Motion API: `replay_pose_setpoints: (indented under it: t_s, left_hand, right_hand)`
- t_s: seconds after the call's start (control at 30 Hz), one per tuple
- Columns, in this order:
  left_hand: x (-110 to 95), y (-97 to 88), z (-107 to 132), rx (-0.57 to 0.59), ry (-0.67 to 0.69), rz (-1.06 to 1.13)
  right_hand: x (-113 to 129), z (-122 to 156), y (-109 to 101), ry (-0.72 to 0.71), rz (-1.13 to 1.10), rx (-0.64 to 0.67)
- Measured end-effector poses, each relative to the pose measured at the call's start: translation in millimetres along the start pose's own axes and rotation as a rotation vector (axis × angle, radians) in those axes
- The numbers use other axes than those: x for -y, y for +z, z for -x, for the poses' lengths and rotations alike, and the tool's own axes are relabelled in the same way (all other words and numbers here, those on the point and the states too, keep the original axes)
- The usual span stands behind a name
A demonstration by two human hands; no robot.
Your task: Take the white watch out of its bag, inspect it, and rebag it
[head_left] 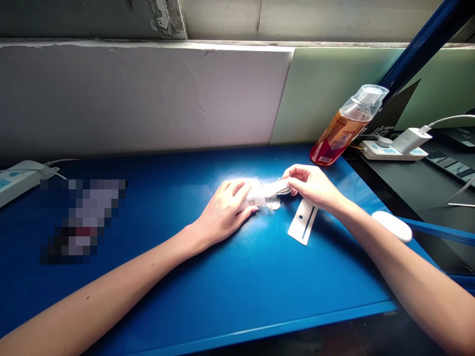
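Observation:
My left hand lies over a white packet with a small printed code, fingers on top and thumb along its near side. From the packet's right end a white strip-like piece reaches toward my right hand. That hand pinches the far end of the piece between thumb and fingers; glare and the fingers hide what exactly it is. Clear crinkled plastic shows just below the strip. A flat white card with a round dark dot and a dark slot lies below my right hand.
Behind my right hand stands a spray bottle of reddish liquid. A white rounded case sits near the right edge of the blue table. Power strips with cords lie at both sides. A blurred-out item is at left.

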State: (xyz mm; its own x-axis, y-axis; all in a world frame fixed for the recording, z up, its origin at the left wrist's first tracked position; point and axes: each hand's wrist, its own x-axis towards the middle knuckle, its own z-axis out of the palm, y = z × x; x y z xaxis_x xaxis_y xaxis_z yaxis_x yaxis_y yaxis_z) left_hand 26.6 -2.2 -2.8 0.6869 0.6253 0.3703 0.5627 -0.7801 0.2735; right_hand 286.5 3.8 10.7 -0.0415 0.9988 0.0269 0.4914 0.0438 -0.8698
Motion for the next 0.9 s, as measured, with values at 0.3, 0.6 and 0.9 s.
replay_pose_setpoints:
  t_s: [0.3, 0.6, 0.9]
  left_hand:
    - [2, 3.1, 1, 0.034, -0.023, 0.018]
    - [2, 3.7, 1, 0.042, -0.006, -0.003]
    - [2, 3.5, 1, 0.026, 0.007, -0.031]
  right_hand:
    - [10, 10, 5, -0.029, 0.219, 0.026]
    - [7, 10, -2, -0.258, 0.196, 0.175]
    - [0, 11, 11, -0.390, 0.214, 0.127]
